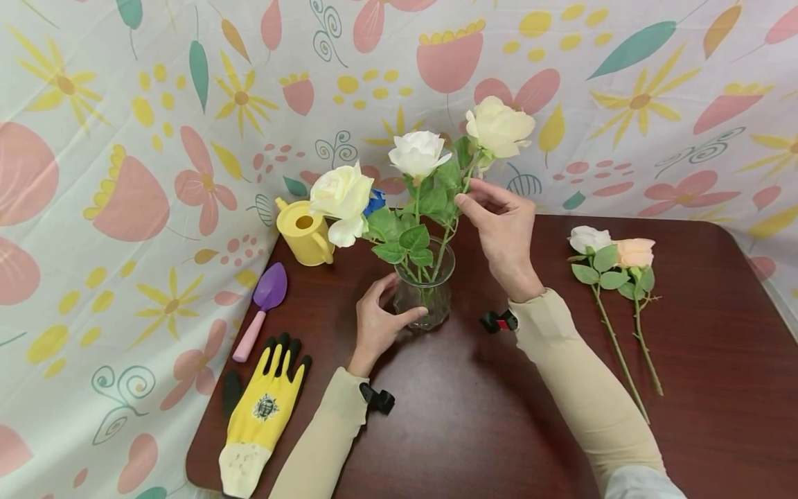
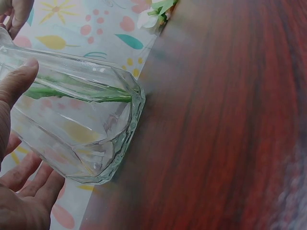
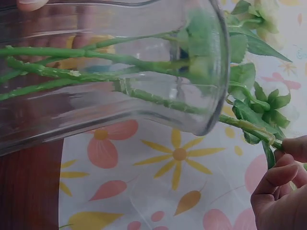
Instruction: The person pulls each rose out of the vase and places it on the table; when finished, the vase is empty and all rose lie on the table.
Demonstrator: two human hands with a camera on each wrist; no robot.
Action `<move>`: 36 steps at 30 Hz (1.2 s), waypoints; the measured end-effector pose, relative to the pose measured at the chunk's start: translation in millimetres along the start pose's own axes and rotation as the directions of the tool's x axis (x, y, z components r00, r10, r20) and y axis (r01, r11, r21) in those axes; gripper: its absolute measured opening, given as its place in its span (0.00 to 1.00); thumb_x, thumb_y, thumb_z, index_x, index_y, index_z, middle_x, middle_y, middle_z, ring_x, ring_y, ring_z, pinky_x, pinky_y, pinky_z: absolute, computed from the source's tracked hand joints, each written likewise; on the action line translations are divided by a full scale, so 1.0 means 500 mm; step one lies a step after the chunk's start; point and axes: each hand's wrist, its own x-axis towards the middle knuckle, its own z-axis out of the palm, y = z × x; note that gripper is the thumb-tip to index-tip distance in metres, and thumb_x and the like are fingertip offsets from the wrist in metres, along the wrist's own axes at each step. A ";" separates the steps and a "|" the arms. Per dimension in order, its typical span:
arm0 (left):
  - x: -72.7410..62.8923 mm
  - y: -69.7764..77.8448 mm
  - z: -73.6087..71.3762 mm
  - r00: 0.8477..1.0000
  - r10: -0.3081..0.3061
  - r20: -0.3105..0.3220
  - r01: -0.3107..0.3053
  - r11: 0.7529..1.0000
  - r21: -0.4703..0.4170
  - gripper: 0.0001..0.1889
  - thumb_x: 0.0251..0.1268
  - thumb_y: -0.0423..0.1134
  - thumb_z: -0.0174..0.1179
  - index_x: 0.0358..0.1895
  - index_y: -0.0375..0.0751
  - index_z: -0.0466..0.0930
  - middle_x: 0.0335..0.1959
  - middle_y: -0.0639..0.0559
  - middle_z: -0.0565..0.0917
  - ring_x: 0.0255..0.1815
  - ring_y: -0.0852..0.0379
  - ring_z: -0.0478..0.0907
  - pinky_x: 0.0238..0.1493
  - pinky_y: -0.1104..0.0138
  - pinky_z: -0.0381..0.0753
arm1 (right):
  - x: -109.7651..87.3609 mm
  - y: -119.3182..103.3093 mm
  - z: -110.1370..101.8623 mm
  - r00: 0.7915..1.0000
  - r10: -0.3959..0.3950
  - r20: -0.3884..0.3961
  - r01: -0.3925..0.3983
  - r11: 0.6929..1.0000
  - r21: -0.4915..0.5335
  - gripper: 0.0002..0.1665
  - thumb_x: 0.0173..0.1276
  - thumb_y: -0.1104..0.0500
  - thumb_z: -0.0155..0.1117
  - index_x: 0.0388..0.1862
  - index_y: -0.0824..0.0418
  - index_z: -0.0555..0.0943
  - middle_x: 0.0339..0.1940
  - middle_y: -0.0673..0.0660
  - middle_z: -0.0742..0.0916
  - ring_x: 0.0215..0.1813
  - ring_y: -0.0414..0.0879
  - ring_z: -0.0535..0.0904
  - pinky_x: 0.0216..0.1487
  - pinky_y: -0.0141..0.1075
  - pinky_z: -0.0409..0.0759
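A clear glass vase stands on the table, holding several artificial roses with green stems. My left hand grips the vase, its thumb across one side and its fingers around the other. With thumb and fingertips, my right hand pinches the stem of a cream rose above the vase's rim. That stem runs down into the glass, as the right wrist view shows. A white rose rises in the middle, and a pale yellow-white rose leans left, with a blue flower partly hidden behind it.
On the table's left are a yellow watering can, a purple trowel with a pink handle and a yellow-black glove. To the right lie a white rose and a peach rose. Floral cloth hangs behind.
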 end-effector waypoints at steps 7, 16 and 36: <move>0.001 0.002 0.001 1.000 -0.009 0.004 0.009 1.000 -0.003 0.40 0.48 0.35 0.89 0.69 0.37 0.83 0.64 0.37 0.88 0.68 0.39 0.85 0.74 0.54 0.87 | 0.006 -0.010 -0.007 0.998 -0.009 -0.054 0.014 0.996 0.092 0.15 0.67 0.70 0.78 0.53 0.66 0.93 0.29 0.42 0.92 0.29 0.34 0.81 0.32 0.25 0.81; 0.001 0.002 0.000 1.000 -0.006 0.005 0.006 1.000 -0.012 0.40 0.48 0.34 0.88 0.70 0.35 0.83 0.64 0.36 0.87 0.68 0.39 0.85 0.74 0.55 0.87 | 0.015 -0.025 -0.017 0.992 -0.035 -0.123 0.060 0.978 0.202 0.16 0.66 0.75 0.75 0.48 0.60 0.94 0.28 0.44 0.91 0.27 0.35 0.78 0.31 0.26 0.77; -0.002 0.000 0.000 1.000 -0.019 0.009 0.019 1.000 -0.020 0.41 0.49 0.34 0.88 0.70 0.36 0.82 0.64 0.37 0.87 0.70 0.40 0.85 0.74 0.57 0.87 | 0.034 -0.048 -0.055 0.965 -0.005 -0.263 0.117 0.905 0.409 0.14 0.68 0.77 0.71 0.49 0.67 0.92 0.30 0.51 0.89 0.27 0.42 0.79 0.30 0.27 0.79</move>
